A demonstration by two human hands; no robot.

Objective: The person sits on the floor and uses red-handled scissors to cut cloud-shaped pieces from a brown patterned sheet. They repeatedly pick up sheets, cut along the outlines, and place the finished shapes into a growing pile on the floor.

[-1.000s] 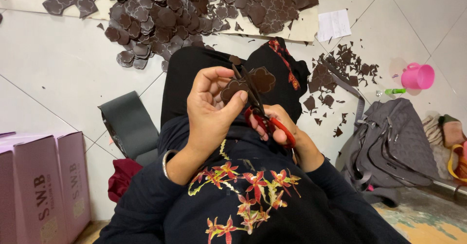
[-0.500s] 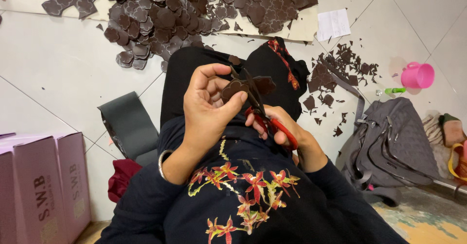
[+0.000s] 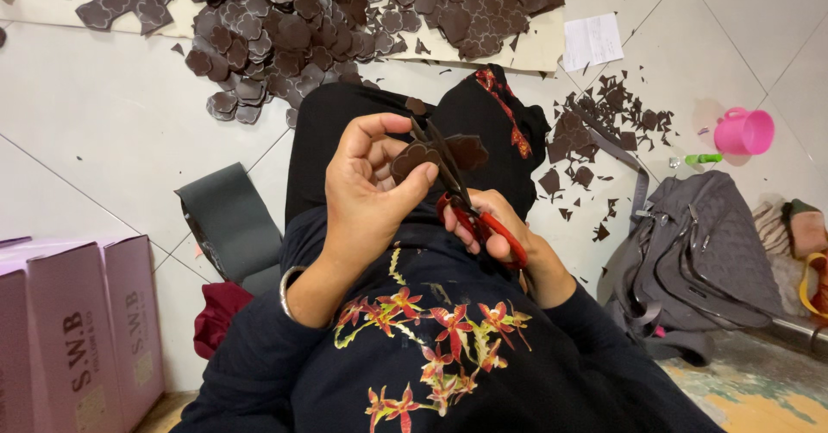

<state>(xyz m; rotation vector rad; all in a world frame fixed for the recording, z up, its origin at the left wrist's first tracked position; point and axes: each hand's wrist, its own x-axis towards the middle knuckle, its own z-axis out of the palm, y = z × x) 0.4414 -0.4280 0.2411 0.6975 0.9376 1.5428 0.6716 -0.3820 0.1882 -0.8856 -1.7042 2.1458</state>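
Left hand (image 3: 371, 196) pinches a brown cutout (image 3: 431, 155) mid-frame; my right hand (image 3: 496, 235) grips red-handled scissors (image 3: 470, 213) cutting it. Big finished pile (image 3: 293, 28) upper left, this piece partly trimmed.

left hand (image 3: 366, 200) pinching brown cutout (image 3: 435, 153), right hand (image 3: 496, 235) working red-handled scissors (image 3: 466, 204)
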